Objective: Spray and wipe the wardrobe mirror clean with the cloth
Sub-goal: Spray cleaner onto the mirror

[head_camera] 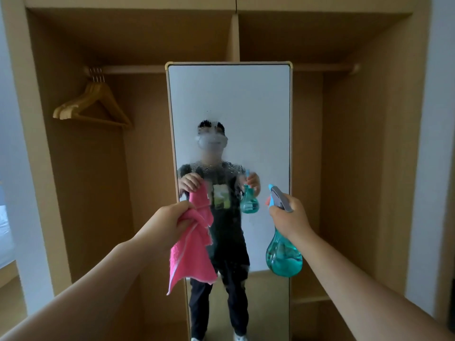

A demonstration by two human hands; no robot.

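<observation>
A tall framed mirror (246, 99) stands upright in the middle of an open wooden wardrobe. Spray droplets and mist cover its centre, around the reflected head and chest. My left hand (170, 220) grips a pink cloth (192, 257) that hangs down in front of the mirror's lower left part. My right hand (288, 217) holds a teal spray bottle (283, 257) by its neck, with the blue and grey nozzle pointing toward the glass near the mirror's right edge. Both hands are a short way off the glass.
Several wooden hangers (91, 104) hang from the rail (133, 69) at the upper left. A vertical divider (235, 35) splits the wardrobe's top shelf. Low shelves (310, 299) sit at the bottom right. White walls flank the wardrobe.
</observation>
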